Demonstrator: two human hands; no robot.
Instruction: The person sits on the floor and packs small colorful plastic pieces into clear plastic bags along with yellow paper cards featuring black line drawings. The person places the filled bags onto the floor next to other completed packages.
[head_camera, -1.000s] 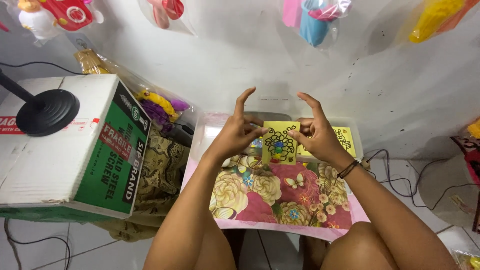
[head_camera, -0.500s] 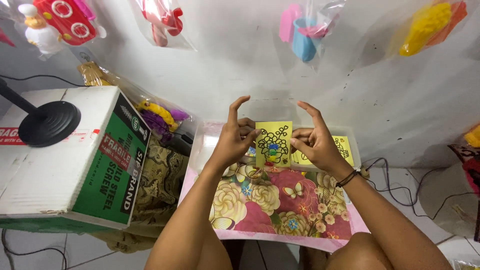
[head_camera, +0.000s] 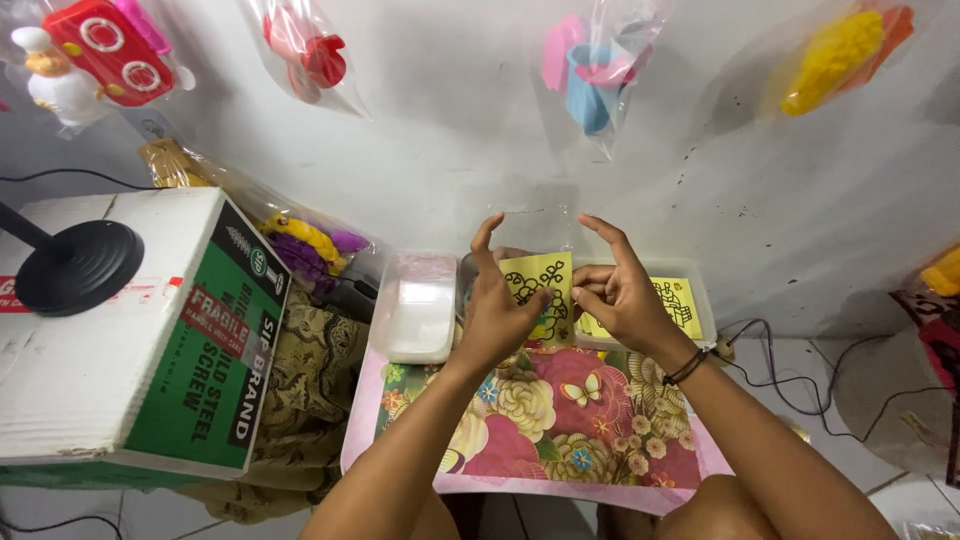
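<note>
Left hand (head_camera: 500, 315) and right hand (head_camera: 618, 300) both pinch a yellow card (head_camera: 540, 290) inside a clear sleeve (index fingers raised). It's held above the floral worktop (head_camera: 560, 430), just before a clear tray (head_camera: 690, 300).

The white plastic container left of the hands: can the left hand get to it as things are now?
Probably yes. The white container lies just beside the left hand, nothing between, though that hand is holding the yellow card.

A small yellow card (head_camera: 537, 290) printed with a black line drawing stands upright inside a clear plastic sleeve (head_camera: 536, 235). It is held above a flowered mat (head_camera: 560, 420), and the sleeve's top rises past the card.
</note>
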